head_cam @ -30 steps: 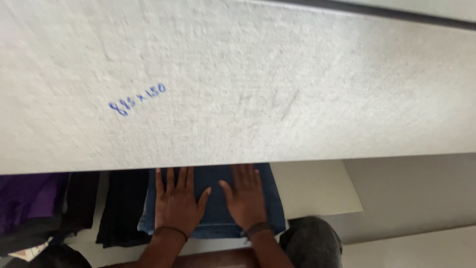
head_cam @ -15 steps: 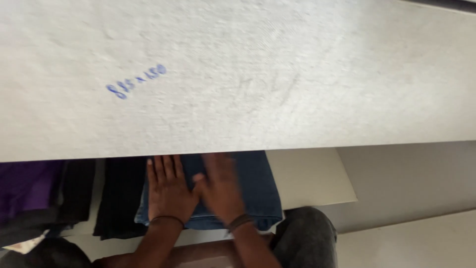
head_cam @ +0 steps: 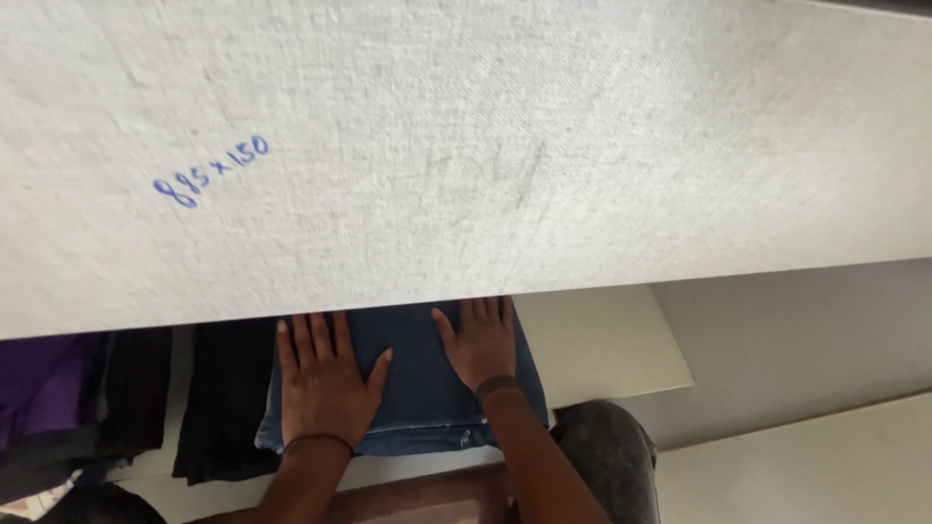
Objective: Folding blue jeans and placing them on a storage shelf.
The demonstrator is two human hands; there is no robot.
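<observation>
Hands re-spread; jeans lengthwise inward.

Matt blue denim jeans, folded

Both hands are seen low in the frame, just left of centre, laid flat with palms down. The left hand is spread wide, its fingers pointed toward the top of the frame and the thumb angled out to the right. A thin dark band is worn at its wrist. The right hand is placed just beside it, slightly higher, fingers together and partly cut off from view at the tips. A dark band is also worn on that wrist. Both forearms are extended up from the bottom edge, the right one slanted in from the lower right.
</observation>
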